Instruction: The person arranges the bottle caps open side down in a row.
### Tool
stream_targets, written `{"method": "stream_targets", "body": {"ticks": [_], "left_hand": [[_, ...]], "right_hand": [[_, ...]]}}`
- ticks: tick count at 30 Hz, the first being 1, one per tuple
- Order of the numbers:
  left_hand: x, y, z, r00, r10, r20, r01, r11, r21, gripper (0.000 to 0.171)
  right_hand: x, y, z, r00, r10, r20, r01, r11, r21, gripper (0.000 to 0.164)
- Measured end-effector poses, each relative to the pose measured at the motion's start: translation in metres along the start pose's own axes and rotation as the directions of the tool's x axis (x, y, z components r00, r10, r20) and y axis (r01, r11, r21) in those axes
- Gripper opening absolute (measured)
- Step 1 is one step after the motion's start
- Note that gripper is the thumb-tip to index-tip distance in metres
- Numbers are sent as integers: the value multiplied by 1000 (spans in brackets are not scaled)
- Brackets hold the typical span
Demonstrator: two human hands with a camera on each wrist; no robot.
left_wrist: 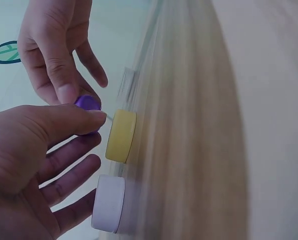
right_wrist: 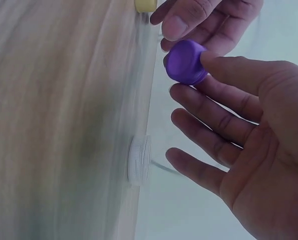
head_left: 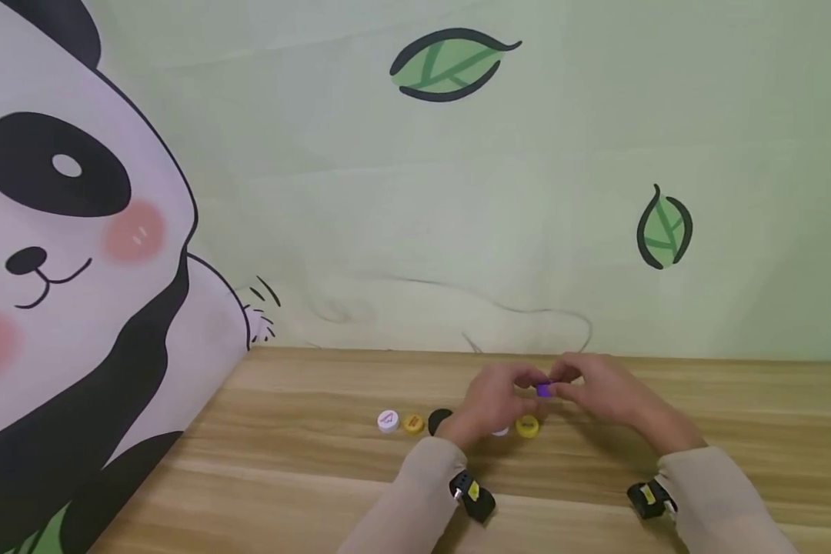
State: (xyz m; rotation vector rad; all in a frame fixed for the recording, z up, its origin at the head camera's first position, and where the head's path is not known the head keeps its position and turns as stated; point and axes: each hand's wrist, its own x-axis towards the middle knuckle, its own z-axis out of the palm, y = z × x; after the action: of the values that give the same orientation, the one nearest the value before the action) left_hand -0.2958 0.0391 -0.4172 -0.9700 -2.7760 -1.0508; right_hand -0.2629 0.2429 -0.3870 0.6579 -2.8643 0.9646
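A small purple bottle cap point(right_wrist: 183, 62) is held up off the table between both hands. My left hand point(head_left: 493, 400) pinches it with thumb and forefinger, its other fingers loosely spread in the left wrist view. From the other side my right hand point(head_left: 599, 387) pinches the cap's edge between thumb and forefinger, with the remaining fingers apart. Just below the left hand stand a yellow cap point(left_wrist: 121, 136) and a white cap point(left_wrist: 108, 204). A ribbed white cap point(right_wrist: 139, 160) lies near the right hand in the right wrist view; the head view does not show it.
Left of the hands, a white cap with a print point(head_left: 388, 421), an orange-yellow cap point(head_left: 413, 424) and a black cap point(head_left: 439, 421), partly behind the left hand, lie in a row on the wooden table point(head_left: 284, 469). Behind it hangs a pale green printed backdrop point(head_left: 318, 192).
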Motion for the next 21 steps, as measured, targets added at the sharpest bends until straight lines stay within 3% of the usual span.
{"method": "stream_targets", "body": {"ticks": [8, 16, 21], "left_hand": [[3, 0, -2, 999, 0, -39, -1, 1000, -22, 20], [0, -3, -2, 1000, -6, -20, 4, 994, -108, 19], [0, -1, -4, 1000, 3, -18, -5, 993, -121, 21]], "right_hand": [[1, 1, -4, 1000, 1, 3, -1, 1000, 16, 13], [0, 0, -3, 998, 47, 47, -50, 997, 57, 12], [1, 1, -6, 999, 4, 48, -7, 998, 62, 12]]}}
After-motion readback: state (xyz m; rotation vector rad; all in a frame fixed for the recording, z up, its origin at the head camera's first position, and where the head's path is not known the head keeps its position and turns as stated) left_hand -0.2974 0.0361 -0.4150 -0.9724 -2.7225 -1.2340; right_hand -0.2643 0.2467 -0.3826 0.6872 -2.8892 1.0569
